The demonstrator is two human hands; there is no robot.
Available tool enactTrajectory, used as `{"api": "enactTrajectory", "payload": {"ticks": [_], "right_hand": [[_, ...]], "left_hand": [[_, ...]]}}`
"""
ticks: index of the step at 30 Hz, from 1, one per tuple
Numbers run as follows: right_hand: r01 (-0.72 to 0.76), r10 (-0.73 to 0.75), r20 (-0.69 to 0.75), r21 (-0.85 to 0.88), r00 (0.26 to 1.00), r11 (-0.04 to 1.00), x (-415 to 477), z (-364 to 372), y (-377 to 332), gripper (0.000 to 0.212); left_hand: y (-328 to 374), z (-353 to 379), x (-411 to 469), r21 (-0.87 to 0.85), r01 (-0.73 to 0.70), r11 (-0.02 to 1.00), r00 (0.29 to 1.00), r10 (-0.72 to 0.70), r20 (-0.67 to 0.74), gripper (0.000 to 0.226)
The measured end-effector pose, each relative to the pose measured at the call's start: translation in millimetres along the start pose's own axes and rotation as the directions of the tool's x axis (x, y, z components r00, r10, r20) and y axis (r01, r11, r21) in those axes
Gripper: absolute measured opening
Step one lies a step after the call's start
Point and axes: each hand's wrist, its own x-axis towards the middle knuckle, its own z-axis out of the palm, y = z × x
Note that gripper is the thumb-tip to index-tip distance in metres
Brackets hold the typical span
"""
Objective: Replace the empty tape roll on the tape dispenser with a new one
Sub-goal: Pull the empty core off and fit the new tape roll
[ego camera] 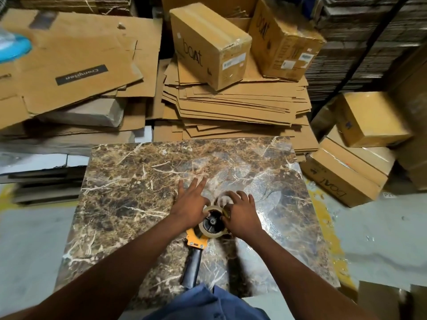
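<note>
The tape dispenser [193, 241] lies on the marble slab [129, 181], its yellow frame and black handle pointing toward me. A clear tape roll [211, 233] sits around the dispenser's black hub. My right hand [240, 215] grips the roll's right edge with curled fingers. My left hand [190, 204] rests at the roll's left side; its fingers are spread flat over the slab and its thumb is against the roll. Just beyond the roll lies a blurred ring [225, 199], partly hidden by my right fingers. I cannot tell whether it is the empty core.
Stacks of flattened cardboard [231, 105] lie behind the slab, with closed "boat" boxes [208, 42] on top. More boxes [346, 172] are piled at the right. Grey floor with yellow paint marks surrounds the slab.
</note>
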Motion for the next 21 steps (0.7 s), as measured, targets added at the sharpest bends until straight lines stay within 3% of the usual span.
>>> {"api": "enactTrajectory", "payload": {"ticks": [10, 21], "right_hand": [[-0.036, 0.034, 0.039, 0.054, 0.999, 0.998, 2.4, 4.8, -1.1, 0.029], [-0.069, 0.060, 0.097, 0.097, 0.994, 0.993, -8.2, 13.6, -19.1, 0.037]], "left_hand": [[-3.1, 10.0, -1.0, -0.186, 0.046, 0.982, 0.998, -0.038, 0.044, 0.031], [-16.8, 23.6, 0.7, -0.218, -0.003, 0.976, 0.996, 0.021, 0.082, 0.029]]}}
